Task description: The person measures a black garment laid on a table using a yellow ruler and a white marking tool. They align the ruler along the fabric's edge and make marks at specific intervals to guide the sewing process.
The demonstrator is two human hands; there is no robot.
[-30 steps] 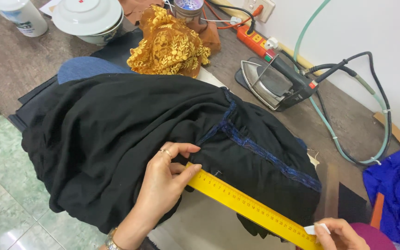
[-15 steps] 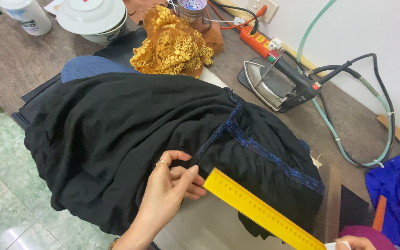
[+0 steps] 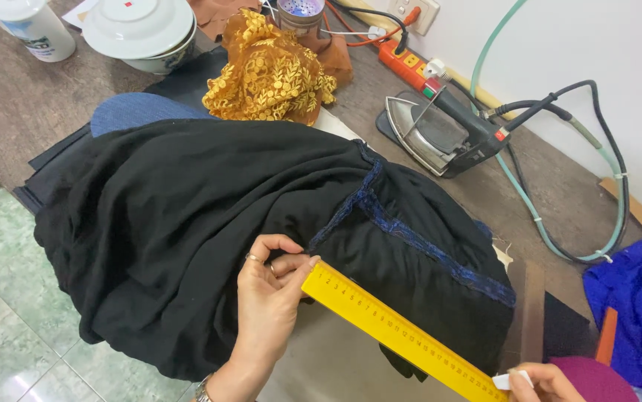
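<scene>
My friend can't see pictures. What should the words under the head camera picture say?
A person's left hand pins one end of a long yellow ruler on a black garment with blue trim, while the right hand holds the other end. Behind lie crumpled gold lace fabric and a steam iron.

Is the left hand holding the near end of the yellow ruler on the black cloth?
Yes, the left hand pinches the end of the ruler, which lies across the black cloth.
</scene>
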